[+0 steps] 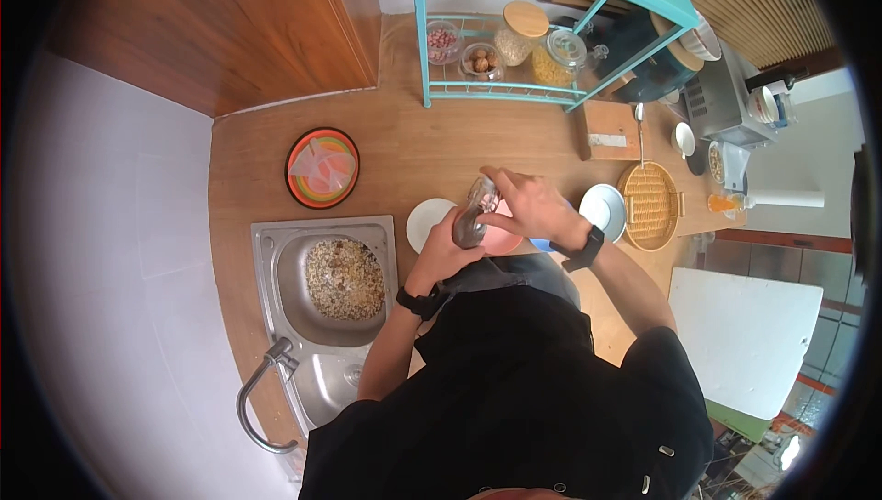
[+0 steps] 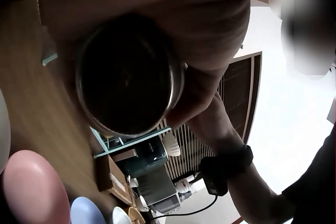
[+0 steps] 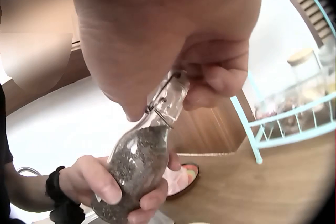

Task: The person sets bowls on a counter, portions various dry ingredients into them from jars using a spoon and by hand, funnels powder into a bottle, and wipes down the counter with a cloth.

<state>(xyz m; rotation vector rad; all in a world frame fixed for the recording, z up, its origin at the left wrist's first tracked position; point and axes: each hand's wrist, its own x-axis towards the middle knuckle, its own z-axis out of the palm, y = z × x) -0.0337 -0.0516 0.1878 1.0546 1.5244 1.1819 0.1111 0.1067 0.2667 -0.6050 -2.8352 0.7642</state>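
Observation:
A clear glass swing-top bottle (image 1: 470, 228) with dark, fine-grained contents is held between both hands over the counter's front edge. My left hand (image 1: 443, 252) grips its body, fingers and thumb wrapped round the glass in the right wrist view. At the neck, the wire clasp (image 3: 159, 109) shows beneath my right hand (image 1: 536, 206), whose fingers curl round the bottle's top and hide part of it. The left wrist view looks onto the round dark bottle base (image 2: 126, 82). Below the hands are a pink bowl (image 1: 503, 239) and a white plate (image 1: 426, 222).
A steel sink (image 1: 261, 252) at left holds a heap of mixed grains (image 1: 344, 279). Stacked coloured plates (image 1: 292, 189) stand behind it. A turquoise rack (image 1: 501, 94) with jars is at the back. To the right are a white bowl (image 1: 603, 210) and a woven tray (image 1: 650, 201).

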